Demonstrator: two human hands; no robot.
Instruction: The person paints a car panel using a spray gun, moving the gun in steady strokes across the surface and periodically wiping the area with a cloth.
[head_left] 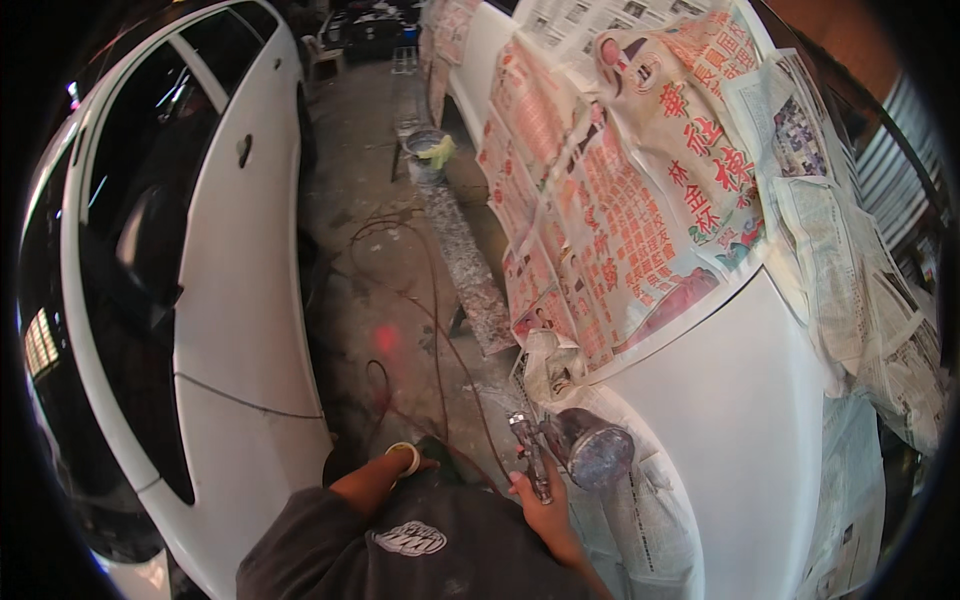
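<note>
My right hand [538,500] grips a silver spray gun [525,440] with a paint-smeared metal cup [595,450] on it, beside the white car panel [755,420] on the right. My left hand [415,465], at lower centre, holds a cream ring [400,450] that looks like a roll of tape; its fingers are partly hidden. Newspaper sheets [625,230] mask much of the right car, around the white panel. My dark shirt [420,560] fills the lower middle.
A white car [230,350] lines the left side. Red-brown hoses [435,340] lie on the concrete floor. A long paint-spattered plank [470,290] runs along the aisle, with a bucket and pale yellow cloth [435,152] at its far part. A plastic chair [322,58] stands at the back.
</note>
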